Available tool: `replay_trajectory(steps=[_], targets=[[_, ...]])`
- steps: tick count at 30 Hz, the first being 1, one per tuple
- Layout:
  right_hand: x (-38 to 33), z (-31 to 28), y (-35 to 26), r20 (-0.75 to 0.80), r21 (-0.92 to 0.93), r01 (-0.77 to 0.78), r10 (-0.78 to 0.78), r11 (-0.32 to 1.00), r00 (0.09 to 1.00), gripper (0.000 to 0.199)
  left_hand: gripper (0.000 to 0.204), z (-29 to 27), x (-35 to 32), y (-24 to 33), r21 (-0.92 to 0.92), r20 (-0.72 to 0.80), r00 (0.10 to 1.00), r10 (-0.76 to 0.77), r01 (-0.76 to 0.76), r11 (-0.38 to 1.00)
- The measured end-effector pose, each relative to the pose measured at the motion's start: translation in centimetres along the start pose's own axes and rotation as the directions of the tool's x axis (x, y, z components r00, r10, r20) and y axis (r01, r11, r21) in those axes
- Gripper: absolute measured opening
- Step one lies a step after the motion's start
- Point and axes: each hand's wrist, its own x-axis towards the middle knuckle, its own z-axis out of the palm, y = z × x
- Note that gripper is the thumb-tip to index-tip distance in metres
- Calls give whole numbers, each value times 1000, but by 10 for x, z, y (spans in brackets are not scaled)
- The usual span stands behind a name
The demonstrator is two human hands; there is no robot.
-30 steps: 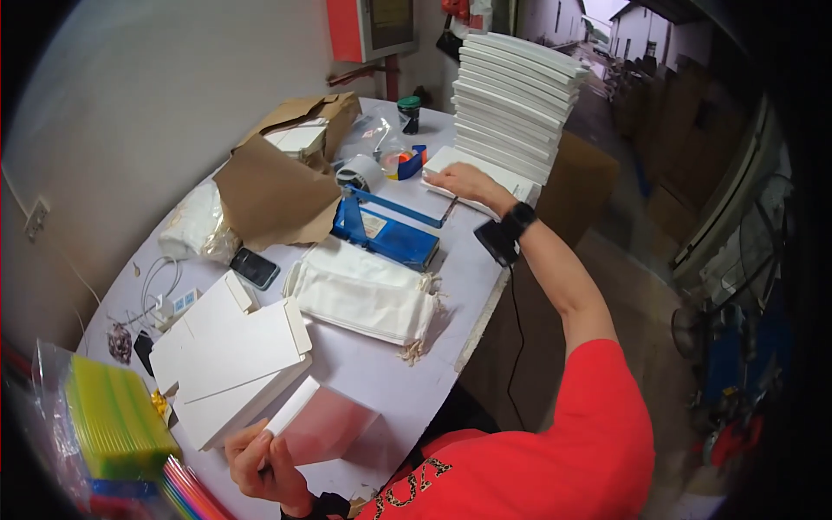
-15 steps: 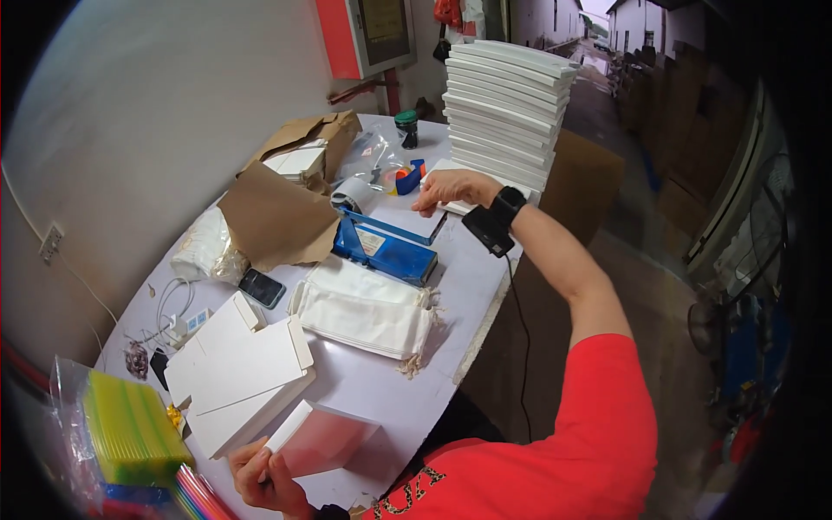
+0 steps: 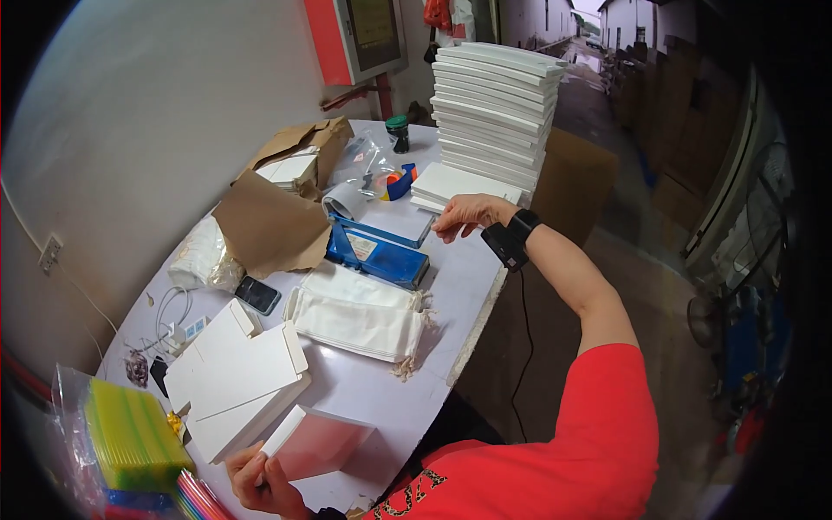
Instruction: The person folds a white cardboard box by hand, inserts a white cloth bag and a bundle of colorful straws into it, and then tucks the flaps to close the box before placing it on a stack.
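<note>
In my left hand (image 3: 262, 484), a small white box (image 3: 319, 442) is gripped by its near left edge, thumb on one side and fingers behind. It is tilted over the table's near edge. My right hand (image 3: 472, 215) hangs over the table with loosely bent fingers, nothing visible in them. Its fingertips are by the right end of a raised blue lid (image 3: 381, 232); whether they touch it I cannot tell. The lid belongs to a long blue box (image 3: 381, 260). A black device with a cable (image 3: 504, 247) hangs at my right wrist, below a black band.
White cloth drawstring pouches (image 3: 355, 316) lie mid-table, beside flattened white cartons (image 3: 234, 373). A tall stack of white boxes (image 3: 494, 113) stands far right. Brown paper (image 3: 269, 221), a phone (image 3: 258, 295), a tape dispenser (image 3: 399, 182) and yellow-green tubes (image 3: 134, 438) are also around.
My right hand has moved down and slightly right, from above the blue lid to beside its right end. The left hand still holds the white box. The view has shifted slightly.
</note>
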Motion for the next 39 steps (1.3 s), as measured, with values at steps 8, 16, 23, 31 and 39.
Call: replay_trajectory(steps=[8,16,23,31,39], targets=[[10,-6,31,102,85,67,-76,994,992,24,16,-3,3,4,28,26,997,77,-78,997],[35,85,156,4,245,324,-335,914,942,20,12,-1,13,14,51,-7,998,-62,62,997],[-84,165,-17,-49,311,818,-851,484,523,10,26,-3,29,2,21,82,995,57,-59,998],[-119,283,-103,150,324,908,-962,266,229,8,19,-10,31,-2,-56,123,989,81,-74,996],[-132,316,-102,27,2,969,-969,247,246,7,13,-17,30,3,-141,184,983,23,3,990]])
